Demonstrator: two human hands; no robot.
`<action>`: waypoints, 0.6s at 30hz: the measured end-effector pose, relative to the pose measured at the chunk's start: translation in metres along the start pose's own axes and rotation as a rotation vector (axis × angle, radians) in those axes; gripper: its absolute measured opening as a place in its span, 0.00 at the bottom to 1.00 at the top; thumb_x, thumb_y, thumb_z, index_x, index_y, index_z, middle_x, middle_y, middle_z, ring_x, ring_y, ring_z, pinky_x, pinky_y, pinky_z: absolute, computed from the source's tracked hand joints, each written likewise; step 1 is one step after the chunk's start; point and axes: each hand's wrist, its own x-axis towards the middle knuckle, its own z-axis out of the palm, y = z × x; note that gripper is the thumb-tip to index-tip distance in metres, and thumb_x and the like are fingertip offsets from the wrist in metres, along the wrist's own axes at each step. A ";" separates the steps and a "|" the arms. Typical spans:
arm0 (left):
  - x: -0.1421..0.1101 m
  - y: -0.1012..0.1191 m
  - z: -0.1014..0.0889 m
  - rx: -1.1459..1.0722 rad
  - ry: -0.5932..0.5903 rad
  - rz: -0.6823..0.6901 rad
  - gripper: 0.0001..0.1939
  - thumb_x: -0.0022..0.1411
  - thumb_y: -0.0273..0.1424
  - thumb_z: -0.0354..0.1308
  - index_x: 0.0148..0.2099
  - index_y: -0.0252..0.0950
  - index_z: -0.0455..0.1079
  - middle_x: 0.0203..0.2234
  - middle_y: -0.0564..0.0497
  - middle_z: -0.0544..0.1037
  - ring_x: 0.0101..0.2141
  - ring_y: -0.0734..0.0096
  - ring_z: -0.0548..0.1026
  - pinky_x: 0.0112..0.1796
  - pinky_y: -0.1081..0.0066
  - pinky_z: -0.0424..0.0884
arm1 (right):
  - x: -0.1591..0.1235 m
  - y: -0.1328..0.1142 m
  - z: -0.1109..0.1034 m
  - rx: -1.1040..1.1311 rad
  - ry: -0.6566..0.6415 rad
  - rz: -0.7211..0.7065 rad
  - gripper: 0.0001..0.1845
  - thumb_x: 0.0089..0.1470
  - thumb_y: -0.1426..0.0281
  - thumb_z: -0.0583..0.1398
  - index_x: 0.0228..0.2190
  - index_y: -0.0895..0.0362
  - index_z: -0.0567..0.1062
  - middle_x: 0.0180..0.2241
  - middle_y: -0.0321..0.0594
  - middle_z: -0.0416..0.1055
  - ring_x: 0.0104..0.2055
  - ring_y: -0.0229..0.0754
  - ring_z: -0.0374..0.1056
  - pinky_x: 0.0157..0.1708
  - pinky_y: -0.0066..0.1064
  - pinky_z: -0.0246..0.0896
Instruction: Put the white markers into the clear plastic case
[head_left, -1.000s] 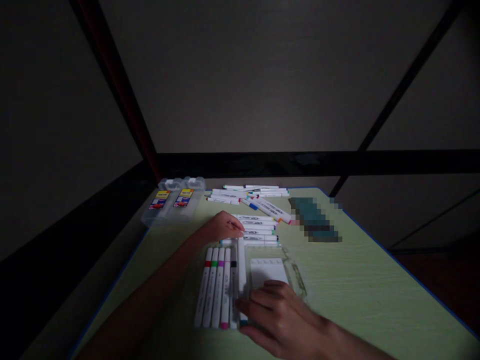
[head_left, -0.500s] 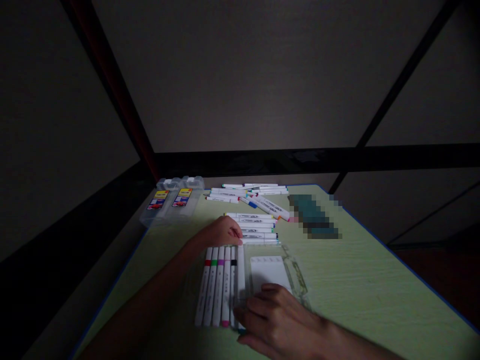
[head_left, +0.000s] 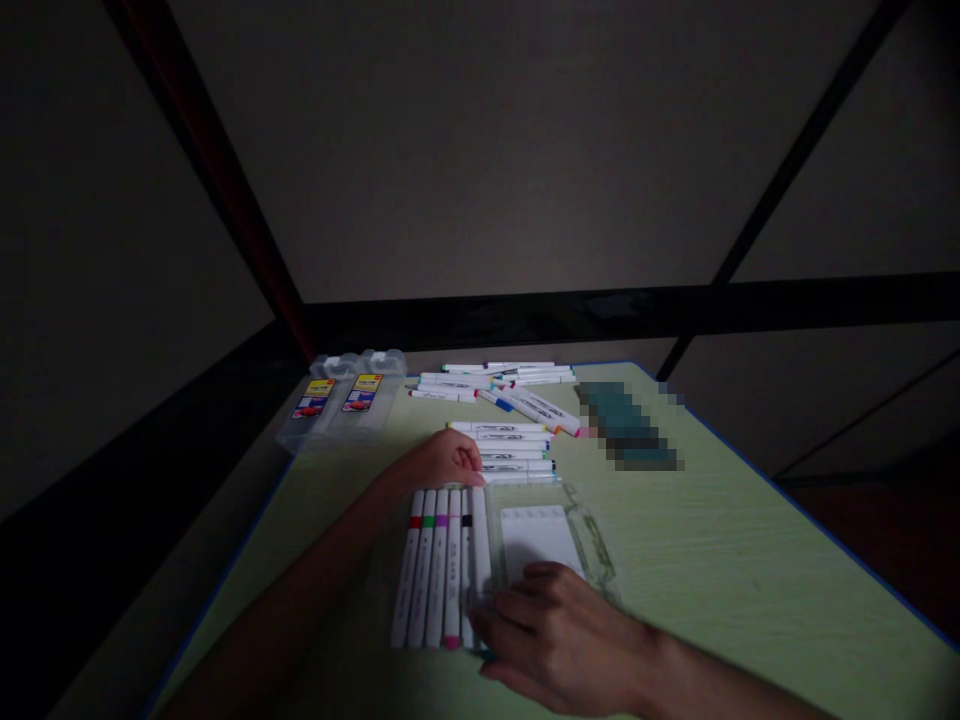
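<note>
A white marker (head_left: pixel 480 540) lies lengthwise over a clear plastic case (head_left: pixel 589 540), at the right end of a row of white markers (head_left: pixel 424 590) with red, green, purple, pink and black bands. My right hand (head_left: pixel 551 635) has its fingers closed round the near end of that marker, hiding most of it; a bit of dark green shows beneath. At the marker's far end, my left hand (head_left: pixel 450 458) is curled with its fingertips on the tip. A white card (head_left: pixel 540 535) lies in the right part of the case, partly behind my right hand.
Several white markers (head_left: pixel 510 440) lie crosswise just beyond the case. Behind them is a loose pile of markers (head_left: pixel 540 410). Two clear cases with labels (head_left: pixel 337 410) stand at the table's far left. A blurred-out teal object (head_left: pixel 626 425) lies at the right on the green table (head_left: pixel 750 560).
The view has shifted slightly. Both hands keep nearly the same place at the two ends of the marker, and the other markers lie as before.
</note>
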 end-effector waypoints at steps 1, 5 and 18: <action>0.000 0.000 0.000 -0.006 -0.001 0.000 0.12 0.38 0.32 0.62 0.26 0.29 0.68 0.16 0.56 0.67 0.21 0.78 0.64 0.24 0.76 0.60 | 0.000 0.000 0.000 0.004 0.007 -0.001 0.13 0.56 0.64 0.49 0.35 0.58 0.69 0.22 0.36 0.69 0.20 0.36 0.60 0.20 0.34 0.44; 0.001 -0.002 0.001 -0.011 0.014 -0.003 0.12 0.37 0.32 0.62 0.25 0.29 0.68 0.15 0.56 0.66 0.20 0.78 0.64 0.23 0.76 0.59 | 0.000 -0.001 -0.001 0.009 0.002 -0.005 0.12 0.56 0.65 0.49 0.34 0.58 0.69 0.23 0.36 0.69 0.20 0.36 0.60 0.20 0.34 0.44; 0.000 0.001 0.002 0.017 0.044 -0.024 0.11 0.37 0.31 0.62 0.24 0.29 0.69 0.16 0.55 0.68 0.21 0.76 0.65 0.23 0.76 0.60 | 0.000 0.000 0.000 0.019 -0.006 -0.012 0.12 0.56 0.65 0.50 0.35 0.59 0.69 0.21 0.36 0.68 0.20 0.36 0.60 0.18 0.34 0.42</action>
